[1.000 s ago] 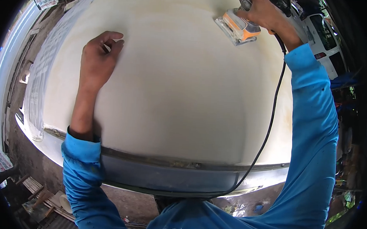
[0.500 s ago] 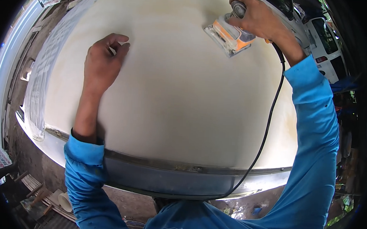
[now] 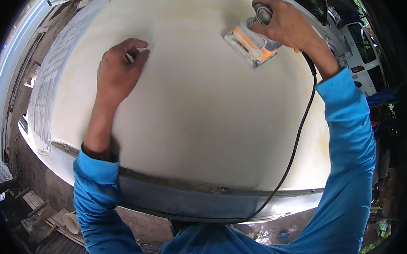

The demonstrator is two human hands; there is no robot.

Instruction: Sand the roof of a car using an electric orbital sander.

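Note:
My right hand (image 3: 291,28) is wrapped round the grip of an orange and grey electric sander (image 3: 251,44). The sander's square pad rests on a broad, curved cream vehicle panel (image 3: 204,113), at its far right part. From the tool a black power cord (image 3: 300,127) hangs in a curve down over the panel's near edge. On the left side my left hand (image 3: 121,70) is over the same panel, fingers loosely curled, with a small gap between thumb and forefinger and nothing in it. Whether its underside touches the panel is hidden.
Masking plastic (image 3: 46,91) covers the panel's left border. A dark trim strip (image 3: 200,185) runs along the near edge. A white van (image 3: 364,52) stands at the far right. Wooden slats (image 3: 34,201) and a white bucket (image 3: 72,222) lie on the ground at lower left.
The sander has shifted slightly left and nearer on the panel, still in my right hand. My left hand has moved a little to the right.

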